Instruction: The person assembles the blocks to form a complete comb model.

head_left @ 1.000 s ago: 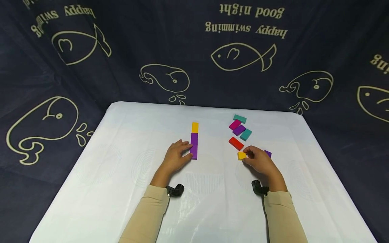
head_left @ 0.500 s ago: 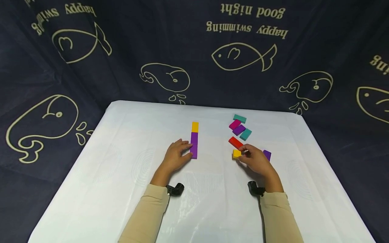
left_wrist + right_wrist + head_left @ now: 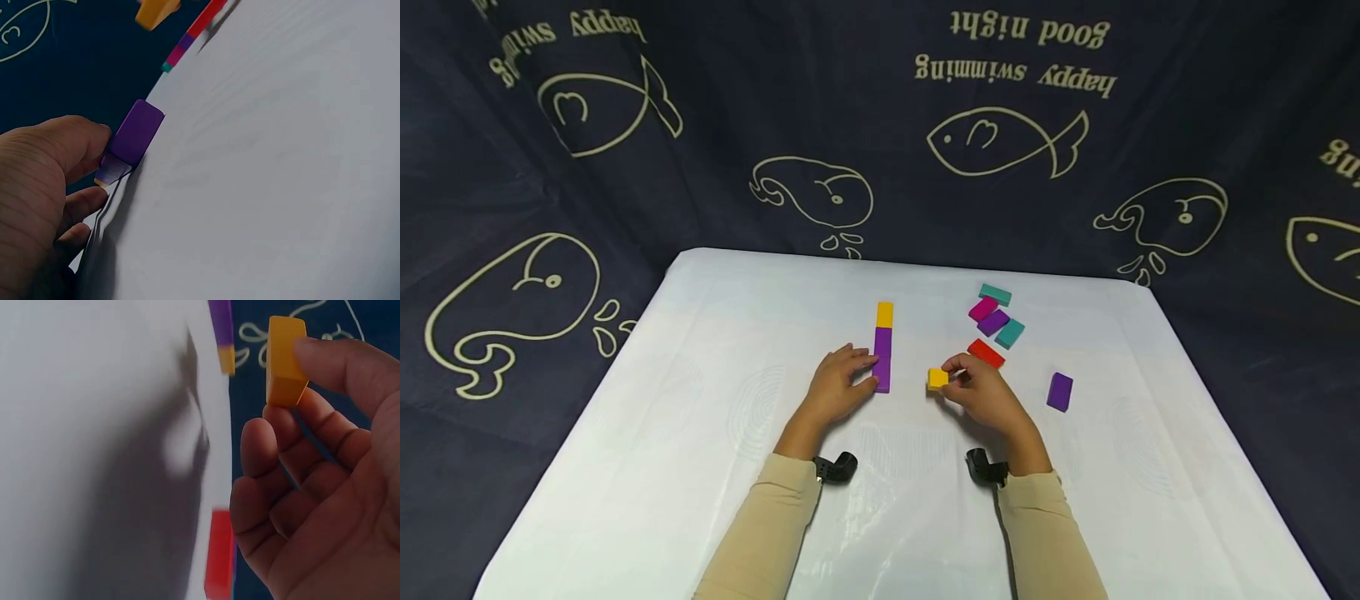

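Note:
In the head view my right hand [image 3: 985,396] pinches a yellow block [image 3: 937,379] between thumb and fingers. The right wrist view shows that yellow block [image 3: 286,359] raised off the white cloth. A straight row of blocks lies to its left: a yellow block [image 3: 885,314] at the far end, then a purple block [image 3: 883,340], then a nearer purple block [image 3: 883,379]. My left hand [image 3: 837,385] rests beside the row, thumb and fingertips touching its left side with loosely bent fingers. In the left wrist view its thumb lies against the purple block [image 3: 137,131].
Right of the row lie a red block [image 3: 986,353], a magenta block [image 3: 982,308], a purple block [image 3: 993,322], a teal block [image 3: 1010,333] and a farther teal block [image 3: 996,293]. A darker purple block [image 3: 1060,392] lies apart at the right. A dark printed curtain [image 3: 820,92] hangs behind the white-covered table [image 3: 1150,533].
My right hand has moved left with the yellow block, from beside the red block toward the row. The darker purple block is now fully uncovered. My left hand has stayed in place.

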`<state>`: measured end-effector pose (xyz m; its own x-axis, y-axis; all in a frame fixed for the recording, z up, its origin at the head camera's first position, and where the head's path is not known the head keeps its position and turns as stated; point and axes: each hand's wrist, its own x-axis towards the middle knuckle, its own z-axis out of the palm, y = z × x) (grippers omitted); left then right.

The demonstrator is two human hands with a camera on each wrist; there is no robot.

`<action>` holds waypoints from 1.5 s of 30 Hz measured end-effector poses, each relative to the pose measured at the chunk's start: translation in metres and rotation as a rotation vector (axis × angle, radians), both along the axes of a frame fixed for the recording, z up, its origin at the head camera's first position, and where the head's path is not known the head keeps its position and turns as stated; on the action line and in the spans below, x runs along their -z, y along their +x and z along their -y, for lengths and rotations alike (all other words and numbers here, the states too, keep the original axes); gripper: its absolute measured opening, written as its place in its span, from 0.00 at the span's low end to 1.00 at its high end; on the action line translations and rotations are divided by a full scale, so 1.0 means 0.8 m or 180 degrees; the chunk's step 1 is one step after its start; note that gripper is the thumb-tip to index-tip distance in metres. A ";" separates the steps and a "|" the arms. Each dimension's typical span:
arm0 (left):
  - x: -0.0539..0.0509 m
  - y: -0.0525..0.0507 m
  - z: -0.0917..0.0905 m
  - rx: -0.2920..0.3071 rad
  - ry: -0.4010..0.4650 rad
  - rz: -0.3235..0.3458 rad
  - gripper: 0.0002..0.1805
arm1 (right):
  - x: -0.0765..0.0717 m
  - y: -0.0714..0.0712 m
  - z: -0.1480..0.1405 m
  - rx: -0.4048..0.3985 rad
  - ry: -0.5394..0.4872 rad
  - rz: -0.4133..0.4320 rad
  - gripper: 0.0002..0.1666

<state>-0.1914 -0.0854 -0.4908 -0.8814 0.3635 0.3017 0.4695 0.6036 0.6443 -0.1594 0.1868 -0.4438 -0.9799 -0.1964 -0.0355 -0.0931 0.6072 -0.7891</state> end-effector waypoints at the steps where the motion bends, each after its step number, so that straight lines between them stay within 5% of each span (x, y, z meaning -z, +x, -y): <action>1: 0.000 0.000 0.000 0.0002 0.0007 -0.0001 0.22 | 0.001 0.000 0.006 -0.0012 -0.0018 0.0002 0.15; 22: 0.002 -0.004 -0.003 -0.0006 -0.0081 0.0004 0.22 | 0.015 0.009 0.085 -0.0266 -0.0088 -0.0066 0.12; 45: 0.001 -0.002 0.000 0.0004 -0.0102 -0.0007 0.21 | 0.029 0.010 0.106 -0.0270 0.0323 -0.0383 0.12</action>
<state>-0.1933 -0.0857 -0.4915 -0.8803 0.3741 0.2917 0.4716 0.6234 0.6237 -0.1518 0.1021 -0.4668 -0.9583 -0.2800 0.0572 -0.2376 0.6692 -0.7041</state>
